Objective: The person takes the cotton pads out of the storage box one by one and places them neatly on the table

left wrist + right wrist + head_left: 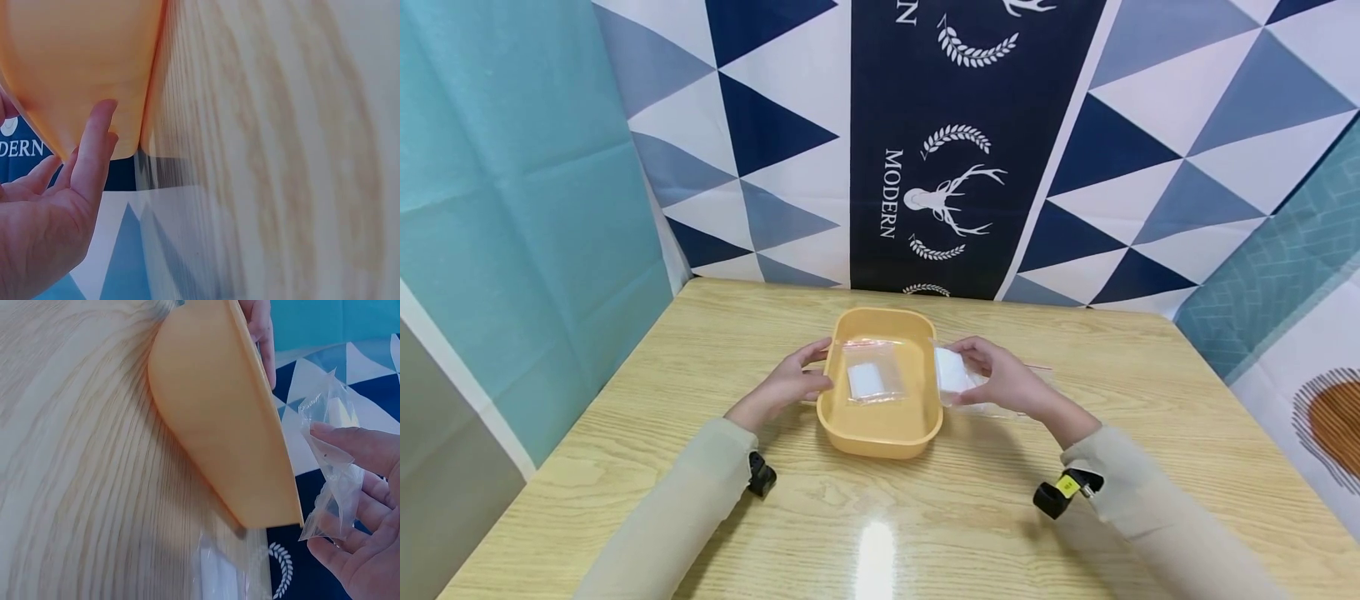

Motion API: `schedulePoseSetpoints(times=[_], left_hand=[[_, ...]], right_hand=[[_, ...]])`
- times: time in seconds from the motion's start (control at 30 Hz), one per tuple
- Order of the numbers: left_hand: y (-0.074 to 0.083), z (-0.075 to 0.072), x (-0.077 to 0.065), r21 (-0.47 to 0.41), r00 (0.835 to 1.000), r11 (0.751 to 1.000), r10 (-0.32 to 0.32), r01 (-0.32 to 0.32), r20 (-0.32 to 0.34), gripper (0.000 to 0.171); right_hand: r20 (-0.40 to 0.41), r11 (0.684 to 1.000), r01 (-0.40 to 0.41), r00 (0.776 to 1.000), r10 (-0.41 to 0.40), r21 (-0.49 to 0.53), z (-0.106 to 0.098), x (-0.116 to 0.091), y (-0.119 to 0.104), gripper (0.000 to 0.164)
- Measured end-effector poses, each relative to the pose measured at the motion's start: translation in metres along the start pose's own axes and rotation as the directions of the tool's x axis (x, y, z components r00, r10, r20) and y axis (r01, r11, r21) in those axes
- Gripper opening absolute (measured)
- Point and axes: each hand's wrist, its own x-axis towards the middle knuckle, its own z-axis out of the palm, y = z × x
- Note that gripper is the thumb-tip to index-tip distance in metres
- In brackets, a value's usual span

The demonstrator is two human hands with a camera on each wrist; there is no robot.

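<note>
A yellow-orange plastic basin stands on the table. Inside it lies a clear zip bag with a white, square, flat item in it. My left hand is at the basin's left side, its fingers extended against the outer wall in the left wrist view. Over the right rim, my right hand pinches another clear zip bag with white contents between thumb and fingers. In the right wrist view this bag hangs beside the rim, its clear film crumpled.
On the wooden table, right of the basin, lies a further clear bag with white contents, partly hidden under my right hand in the head view. A patterned cloth hangs behind the table's far edge. A teal cloth hangs at left.
</note>
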Motion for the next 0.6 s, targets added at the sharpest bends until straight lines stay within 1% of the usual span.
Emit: schedulePoseSetpoints(times=[0.13,0.4,0.6], left_hand=[[-0.002,0.0,0.001,0.009,1.0,1.0,0.001,-0.001,0.005,0.075],[-0.001,0.001,0.001,0.023,1.0,1.0,0.004,-0.004,0.008,0.075],[-0.001,0.0,0.0,0.018,1.0,1.0,-0.003,0.003,0.0,0.075]], right_hand=[[-0.024,1.0,-0.011,1.0,0.011,-0.003,-0.005,-0.008,0.006,0.069],[-0.057,1.0,-0.01,0.998,0.009,-0.013,-0.014,-0.023,0.019,0.068],[-0.074,0.999,-0.047,0.996,0.047,-0.002,-0.026,-0.031,0.03,0.07]])
